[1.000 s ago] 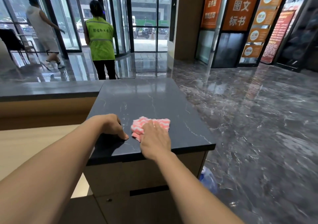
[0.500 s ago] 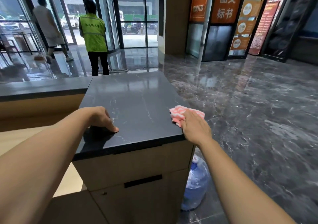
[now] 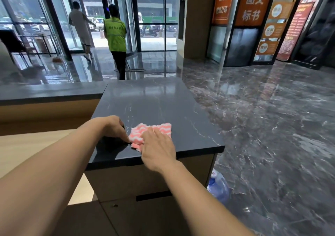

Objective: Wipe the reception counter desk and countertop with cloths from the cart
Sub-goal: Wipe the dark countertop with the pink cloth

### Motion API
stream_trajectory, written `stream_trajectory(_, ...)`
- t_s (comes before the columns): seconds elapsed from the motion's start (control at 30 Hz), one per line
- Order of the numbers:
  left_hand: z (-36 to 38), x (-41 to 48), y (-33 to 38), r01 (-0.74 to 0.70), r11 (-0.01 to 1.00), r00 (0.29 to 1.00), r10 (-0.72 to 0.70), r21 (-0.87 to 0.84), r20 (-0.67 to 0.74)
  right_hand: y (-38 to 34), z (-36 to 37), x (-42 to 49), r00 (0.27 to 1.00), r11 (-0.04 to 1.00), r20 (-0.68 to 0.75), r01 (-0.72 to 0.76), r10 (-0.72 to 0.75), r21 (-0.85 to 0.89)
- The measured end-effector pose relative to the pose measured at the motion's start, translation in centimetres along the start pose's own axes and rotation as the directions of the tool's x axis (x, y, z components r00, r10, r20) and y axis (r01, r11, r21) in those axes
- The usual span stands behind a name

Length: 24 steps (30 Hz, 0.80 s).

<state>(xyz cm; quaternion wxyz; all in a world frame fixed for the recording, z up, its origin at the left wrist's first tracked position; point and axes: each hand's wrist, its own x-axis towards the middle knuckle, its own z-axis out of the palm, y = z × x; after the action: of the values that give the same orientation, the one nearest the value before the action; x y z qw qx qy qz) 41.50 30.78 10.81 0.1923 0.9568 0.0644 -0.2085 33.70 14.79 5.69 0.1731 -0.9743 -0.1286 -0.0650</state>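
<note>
A pink and white zigzag cloth lies flat on the dark marble countertop, near its front edge. My right hand presses on the cloth's near half with fingers spread flat. My left hand rests on the countertop just left of the cloth, fingers curled down onto the stone, fingertips touching the cloth's left edge. The lower, light wooden desk runs to the left below the counter.
A blue water jug stands on the floor at the counter's right side. A long dark counter ledge extends left. Two people stand by the glass doors beyond. Glossy marble floor spreads to the right.
My right hand slid the cloth from the counter's right edge back left to the middle front, beside my left hand. The left hand stayed put.
</note>
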Motion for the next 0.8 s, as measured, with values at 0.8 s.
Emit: stream_trajectory(0.8,-5.8,9.2,-1.0,-0.091,0.975,0.944,0.149,0.2,-0.294,12.1,-1.6,18.1,0.887,0.887,0.092,-0.435,0.452,-0.155)
